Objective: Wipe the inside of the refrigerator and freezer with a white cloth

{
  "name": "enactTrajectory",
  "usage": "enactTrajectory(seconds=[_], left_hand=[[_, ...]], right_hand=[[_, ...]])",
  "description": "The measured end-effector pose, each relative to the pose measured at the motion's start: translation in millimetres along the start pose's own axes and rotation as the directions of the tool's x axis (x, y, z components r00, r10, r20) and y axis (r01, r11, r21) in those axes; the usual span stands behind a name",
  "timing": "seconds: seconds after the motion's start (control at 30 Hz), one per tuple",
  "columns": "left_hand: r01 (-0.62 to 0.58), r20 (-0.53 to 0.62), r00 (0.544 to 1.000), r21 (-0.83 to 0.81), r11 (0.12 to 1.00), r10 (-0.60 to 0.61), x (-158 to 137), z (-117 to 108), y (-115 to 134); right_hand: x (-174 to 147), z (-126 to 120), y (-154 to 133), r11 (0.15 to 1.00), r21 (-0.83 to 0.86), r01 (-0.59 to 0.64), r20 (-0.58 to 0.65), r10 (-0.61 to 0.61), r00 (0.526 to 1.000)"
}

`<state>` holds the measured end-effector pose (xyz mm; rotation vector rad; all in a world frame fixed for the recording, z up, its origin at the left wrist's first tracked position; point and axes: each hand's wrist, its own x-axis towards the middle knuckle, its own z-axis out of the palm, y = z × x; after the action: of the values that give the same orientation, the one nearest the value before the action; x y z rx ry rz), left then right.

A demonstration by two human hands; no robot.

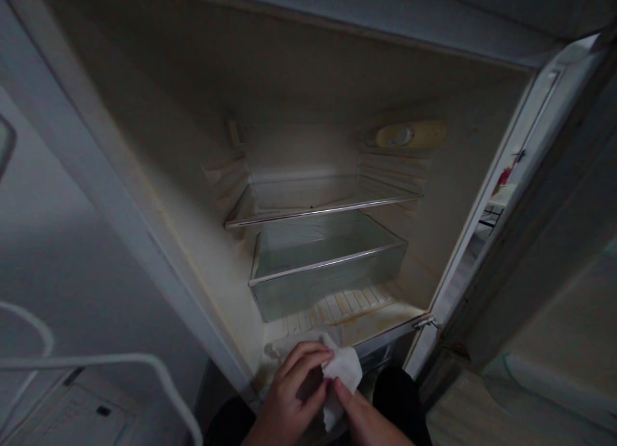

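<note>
A white tissue or thin cloth (348, 365) is pinched between my two hands, low in the view; I cannot tell which material it is. My left hand (295, 389) curls its fingers and thumb onto its left side. My right hand (355, 404) presses a thumb against the lower part, its other fingers hidden. Behind my hands, a crumpled whitish sheet or bag (308, 338) lies at the front of an open fridge (183, 240). The fridge floor (354, 306) there is ribbed and stained yellow-brown.
Inside are a glass shelf (322, 211) and a clear drawer (332, 269) below it. A yellowish lamp cover (414, 135) sits upper right. The door (520, 227) stands open at right, its hinge (424, 321) near the fridge's lower corner. A white curved tube (159, 369) crosses lower left.
</note>
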<state>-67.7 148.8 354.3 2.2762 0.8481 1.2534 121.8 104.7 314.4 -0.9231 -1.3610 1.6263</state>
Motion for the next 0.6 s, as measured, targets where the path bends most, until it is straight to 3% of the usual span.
enactTrajectory(seconds=[0.1, 0.17, 0.3, 0.43, 0.53, 0.6], left_hand=[[0.182, -0.023, 0.982, -0.136, 0.974, -0.186, 4.3, 5.9, -5.8], [0.257, 0.023, 0.966, -0.19, 0.947, -0.258, 6.4, 9.4, -11.3], [0.22, 0.065, 0.975, -0.258, 0.941, -0.211, 6.6, 13.4, -14.4], [0.176, 0.106, 0.984, -0.415, 0.893, -0.144, 1.7, 11.6, -6.5], [0.238, 0.266, 0.956, -0.459, 0.856, -0.123, -2.7, 12.3, 2.0], [0.227, 0.336, 0.939, -0.451, 0.863, -0.071, -4.2, 15.4, 5.5]], right_hand=[[2.6, 2.8, -5.8, 0.999, 0.023, -0.041, 0.029, 0.04, 0.999], [4.4, 1.0, -6.8, 1.0, -0.02, -0.018, 0.07, 0.02, 0.997], [7.0, -11.6, 1.4, 0.996, -0.091, 0.005, 0.067, 0.001, 0.998], [11.1, -21.8, 13.2, 0.972, 0.233, -0.032, -0.116, 0.06, 0.991], [17.3, -20.7, 17.1, 0.847, 0.531, 0.007, -0.184, 0.107, 0.977], [23.1, -16.9, 16.6, 0.771, 0.637, -0.009, -0.173, 0.155, 0.973]])
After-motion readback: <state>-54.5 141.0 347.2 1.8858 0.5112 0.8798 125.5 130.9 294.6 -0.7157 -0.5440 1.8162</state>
